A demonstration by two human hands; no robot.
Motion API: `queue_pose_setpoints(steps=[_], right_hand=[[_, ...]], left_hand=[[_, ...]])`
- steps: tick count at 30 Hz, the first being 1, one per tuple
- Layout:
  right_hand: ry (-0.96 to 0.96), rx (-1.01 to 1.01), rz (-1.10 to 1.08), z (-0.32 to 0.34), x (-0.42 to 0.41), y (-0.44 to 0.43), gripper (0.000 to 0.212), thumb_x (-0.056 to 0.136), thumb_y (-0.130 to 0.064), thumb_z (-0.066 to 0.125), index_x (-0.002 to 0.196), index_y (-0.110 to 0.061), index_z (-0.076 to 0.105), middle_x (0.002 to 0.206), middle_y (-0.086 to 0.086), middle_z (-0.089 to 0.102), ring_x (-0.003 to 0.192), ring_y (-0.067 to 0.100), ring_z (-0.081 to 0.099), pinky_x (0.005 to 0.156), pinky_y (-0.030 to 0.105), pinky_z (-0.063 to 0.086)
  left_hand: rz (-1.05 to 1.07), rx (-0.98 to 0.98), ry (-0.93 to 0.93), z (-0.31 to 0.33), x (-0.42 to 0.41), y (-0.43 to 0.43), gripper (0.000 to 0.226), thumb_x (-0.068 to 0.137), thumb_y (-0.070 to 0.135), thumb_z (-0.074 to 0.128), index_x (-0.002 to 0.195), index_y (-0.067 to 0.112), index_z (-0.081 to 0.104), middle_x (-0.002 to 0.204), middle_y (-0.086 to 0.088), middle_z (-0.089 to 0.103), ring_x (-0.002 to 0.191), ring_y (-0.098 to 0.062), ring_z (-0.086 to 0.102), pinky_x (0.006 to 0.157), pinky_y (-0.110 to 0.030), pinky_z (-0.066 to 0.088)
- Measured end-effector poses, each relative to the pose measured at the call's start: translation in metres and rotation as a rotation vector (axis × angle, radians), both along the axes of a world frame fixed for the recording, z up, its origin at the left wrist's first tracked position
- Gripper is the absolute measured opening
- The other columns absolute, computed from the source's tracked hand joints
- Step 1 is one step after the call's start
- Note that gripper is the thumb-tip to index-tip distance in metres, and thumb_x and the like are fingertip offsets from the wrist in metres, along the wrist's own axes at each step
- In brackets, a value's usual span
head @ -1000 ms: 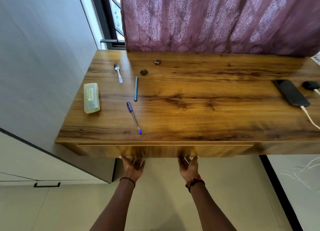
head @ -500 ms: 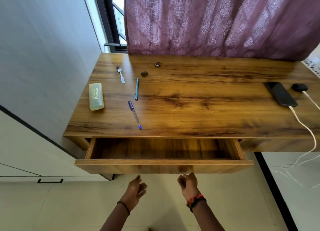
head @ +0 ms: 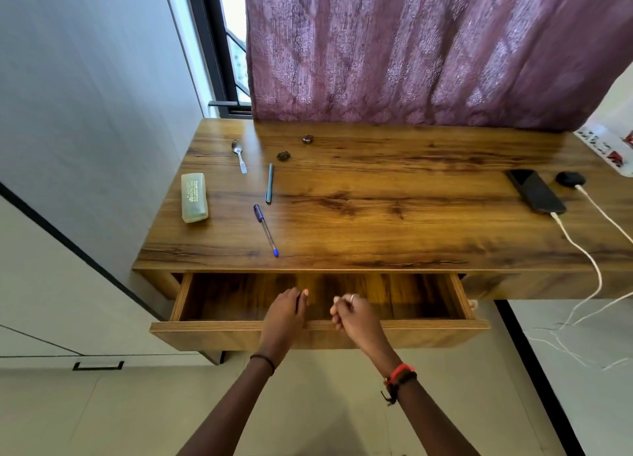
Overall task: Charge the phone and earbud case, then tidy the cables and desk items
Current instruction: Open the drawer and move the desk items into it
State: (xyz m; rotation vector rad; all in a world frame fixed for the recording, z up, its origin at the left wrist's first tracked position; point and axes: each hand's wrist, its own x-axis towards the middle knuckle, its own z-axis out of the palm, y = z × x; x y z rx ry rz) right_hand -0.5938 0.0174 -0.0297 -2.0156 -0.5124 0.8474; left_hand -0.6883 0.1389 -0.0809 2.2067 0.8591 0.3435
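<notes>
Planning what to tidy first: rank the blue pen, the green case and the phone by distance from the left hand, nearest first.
1. Blue pen, front left of the desk, just beyond the left hand.
2. Green case, by the left edge.
3. Phone, far right.

One head-worn camera looks forward and down on the table (head: 394, 222) from near its front edge; curtain (head: 428, 44) at 12 o'clock.
</notes>
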Motion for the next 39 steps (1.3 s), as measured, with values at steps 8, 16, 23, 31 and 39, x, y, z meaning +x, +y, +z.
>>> queue_pose_setpoints(steps=[8,16,23,31,39], right_hand=[[-0.502,-0.273,0.058,-0.041,0.032,0.011,0.019,0.098,-0.031,0.043,0.095,-0.016,0.054,0.086,-0.001,0.057,0.080,0.012,0.059,0.063,0.025,0.050],[-0.558,-0.340,0.083,-0.050,0.026,0.006,0.022,0.098,-0.028,0.042,0.105,-0.013,0.058,0.094,0.004,0.065,0.085,0.016,0.064,0.064,0.026,0.051],[-0.575,-0.397,0.109,-0.055,0.013,-0.006,0.023,0.098,-0.028,0.044,0.106,-0.013,0.059,0.097,0.004,0.067,0.087,0.016,0.065,0.070,0.026,0.055],[-0.607,-0.549,0.460,-0.051,0.006,-0.009,0.021,0.097,-0.010,0.040,0.109,-0.006,0.058,0.107,0.015,0.065,0.099,0.031,0.062,0.082,0.040,0.053],[-0.517,-0.568,0.634,-0.041,-0.002,-0.018,0.023,0.096,-0.017,0.046,0.109,-0.002,0.057,0.112,0.020,0.062,0.104,0.034,0.059,0.084,0.041,0.048]], left_hand=[[0.031,0.109,0.172,-0.011,0.007,0.011,0.026,0.099,0.027,0.039,0.107,0.011,0.058,0.098,-0.005,0.061,0.089,-0.017,0.058,0.079,-0.030,0.051],[0.017,0.123,0.212,-0.012,0.002,0.004,0.028,0.100,0.027,0.035,0.112,0.011,0.055,0.108,-0.006,0.059,0.099,-0.019,0.056,0.087,-0.030,0.049],[0.001,0.102,0.225,-0.019,-0.013,-0.010,0.027,0.100,0.027,0.036,0.113,0.013,0.054,0.109,-0.005,0.058,0.100,-0.018,0.056,0.088,-0.030,0.049],[-0.141,0.089,0.385,-0.015,-0.018,-0.017,0.029,0.099,0.028,0.036,0.118,0.014,0.053,0.114,-0.006,0.056,0.102,-0.020,0.056,0.084,-0.031,0.051],[-0.104,-0.156,0.366,-0.018,-0.032,-0.020,0.023,0.096,0.025,0.045,0.104,0.009,0.060,0.095,-0.007,0.065,0.081,-0.018,0.062,0.071,-0.027,0.052]])
